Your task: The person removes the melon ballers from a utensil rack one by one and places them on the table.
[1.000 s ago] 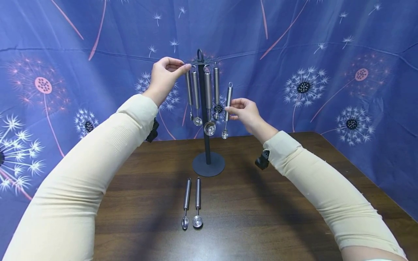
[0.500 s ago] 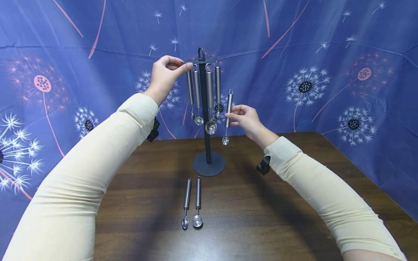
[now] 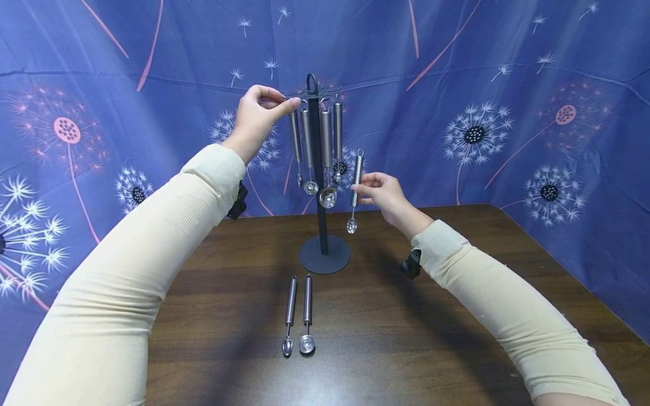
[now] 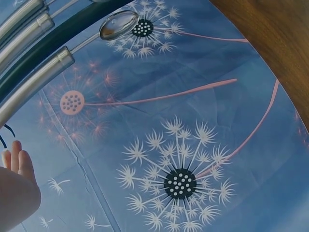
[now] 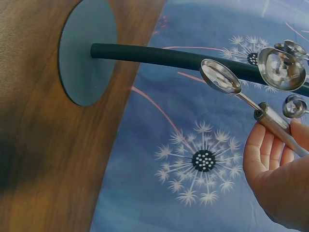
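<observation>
One slim, silvery steel scoop (image 3: 358,169), with a cylindrical handle, a wire ring at its upper end and an oval bowl below, is being held up in the air by the right hand (image 3: 387,198). The thumb and fingertips are pinching the lower part of its handle. Its long axis is running nearly upright, the ring leaning slightly right and the bowl pointing down below the grip.

The relation that counts, as I judge it, is between that free ring and the top of the dark grey metal rack (image 3: 322,225) with a round, flat base: the ring is lying lower than the top and to its right, apart from it. Nearer to that top is the left hand (image 3: 256,115), its thumb and fingers coming together at the rim; I cannot tell whether they are pinching anything, since the contact is hidden.

Four long-handled steel utensils (image 3: 326,138) are hanging around the post. Lying side by side on the brown wooden table (image 3: 386,361), in front of the base, are a steel tool with a narrow oval head (image 3: 290,310) and a steel tool with a round head (image 3: 307,310).

No brand, label or writing is showing legibly on the steel handles, the small black wrist device (image 3: 410,264) or the blue dandelion-printed cloth (image 3: 386,67).
</observation>
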Demonstrator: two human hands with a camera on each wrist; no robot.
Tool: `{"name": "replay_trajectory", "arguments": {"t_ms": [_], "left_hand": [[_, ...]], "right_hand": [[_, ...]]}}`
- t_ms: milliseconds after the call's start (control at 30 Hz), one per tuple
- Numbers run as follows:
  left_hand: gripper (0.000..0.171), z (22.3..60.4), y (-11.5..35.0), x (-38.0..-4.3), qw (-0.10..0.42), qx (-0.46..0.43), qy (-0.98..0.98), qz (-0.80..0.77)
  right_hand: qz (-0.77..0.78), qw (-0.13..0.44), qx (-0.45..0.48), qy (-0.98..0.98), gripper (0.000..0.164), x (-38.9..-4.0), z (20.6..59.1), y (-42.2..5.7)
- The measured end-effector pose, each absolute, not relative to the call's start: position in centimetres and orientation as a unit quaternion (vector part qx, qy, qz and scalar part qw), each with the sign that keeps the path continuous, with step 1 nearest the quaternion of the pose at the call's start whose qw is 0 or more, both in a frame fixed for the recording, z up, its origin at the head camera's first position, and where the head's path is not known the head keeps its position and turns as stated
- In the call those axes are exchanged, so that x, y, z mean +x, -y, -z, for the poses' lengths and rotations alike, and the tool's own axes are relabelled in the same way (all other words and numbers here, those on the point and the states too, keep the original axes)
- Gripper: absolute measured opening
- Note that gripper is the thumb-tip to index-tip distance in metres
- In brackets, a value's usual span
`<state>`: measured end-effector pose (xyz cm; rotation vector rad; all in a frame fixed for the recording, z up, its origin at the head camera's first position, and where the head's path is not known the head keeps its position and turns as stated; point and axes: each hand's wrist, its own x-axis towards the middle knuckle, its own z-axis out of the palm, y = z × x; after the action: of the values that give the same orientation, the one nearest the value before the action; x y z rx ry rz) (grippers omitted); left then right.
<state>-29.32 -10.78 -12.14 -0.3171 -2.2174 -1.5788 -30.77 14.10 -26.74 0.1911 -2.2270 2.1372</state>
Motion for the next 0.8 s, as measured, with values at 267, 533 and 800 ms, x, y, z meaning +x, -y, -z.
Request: {"name": "replay_trajectory", "arguments": {"t_ms": [267,533,800], "left_hand": [[0.075,11.7,10.9,-29.6,0.116,-0.134,0.794,0.581],[0.070,11.7,11.1,-29.9,0.103,-0.143,0.807,0.564],[0.059,12.0,11.9,-30.1,0.119,-0.167,0.801,0.562]], "right_hand": [[-0.685,0.011,0.066,0.725,0.027,-30.7,28.1,-14.1],[-0.687,-0.008,0.067,0.724,0.031,-30.2,29.0,-13.6],[-0.685,-0.017,0.062,0.725,0.034,-29.9,29.8,-13.8]]}}
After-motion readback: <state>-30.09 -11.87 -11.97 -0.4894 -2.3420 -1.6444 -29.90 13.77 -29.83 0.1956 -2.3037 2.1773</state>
